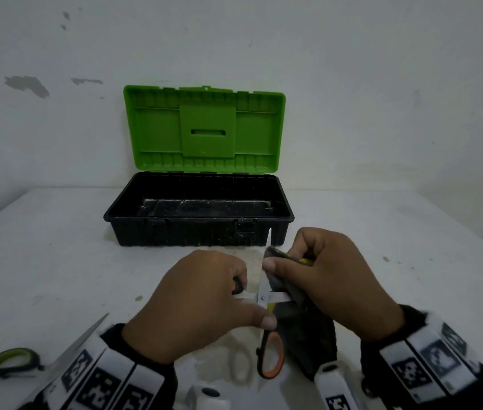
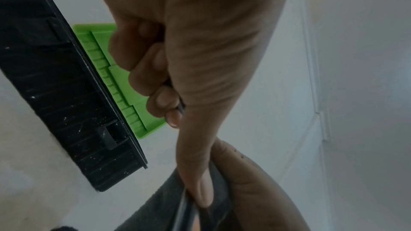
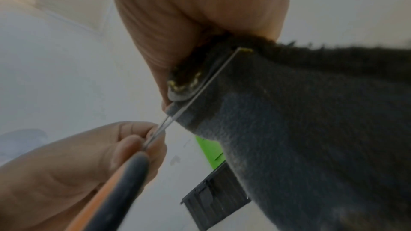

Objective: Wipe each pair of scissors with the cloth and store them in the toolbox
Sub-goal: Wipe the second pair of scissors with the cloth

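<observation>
Orange-and-black scissors (image 1: 265,327) are held spread wide over the table in front of the toolbox (image 1: 199,214). My left hand (image 1: 204,303) grips one handle, its thumb by the pivot; the other handle loop (image 1: 271,359) hangs toward me. One blade (image 1: 268,244) points at the toolbox. My right hand (image 1: 317,276) pinches a dark grey cloth (image 1: 305,335) around the other blade. In the right wrist view the cloth (image 3: 300,138) folds over that thin blade (image 3: 200,94). The left wrist view shows my left fingers (image 2: 155,76) curled on the handle.
The black toolbox stands with its green lid (image 1: 204,128) up against the white wall, its inside bare. A second pair of scissors with a green-and-black handle (image 1: 12,362) lies at the near left of the white table (image 1: 57,261).
</observation>
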